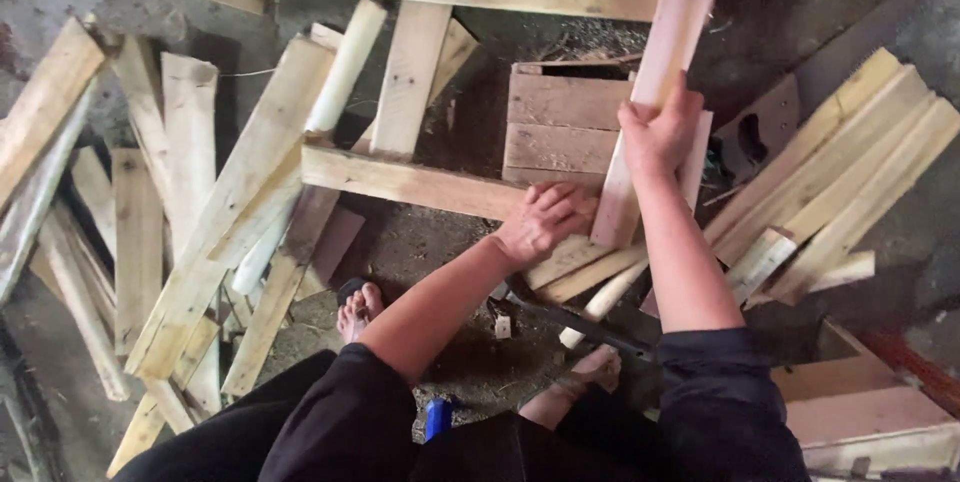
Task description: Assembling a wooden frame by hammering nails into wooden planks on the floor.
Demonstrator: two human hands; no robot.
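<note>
A loose heap of pale, rough-sawn wooden boards (pixel 200 232) sprawled across the left half of the frame over the dirty grey floor (pixel 420 242). Near the centre, the left hand (pixel 545 222) lay palm-down with fingers bent on the end of a long pale wooden rail (pixel 400 180). Just right of it, the right hand (pixel 658 132) was wrapped tightly around an upright pale pinkish wooden slat (pixel 650 92), beside a small weathered wooden crate (pixel 560 127).

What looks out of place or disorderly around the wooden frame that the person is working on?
Pale wooden planks lie scattered at crossed angles over the dirty floor on the left, not stacked. The right hand grips a pale upright slat; the left hand presses on the long horizontal board. The bare foot rests close to loose boards.
</note>
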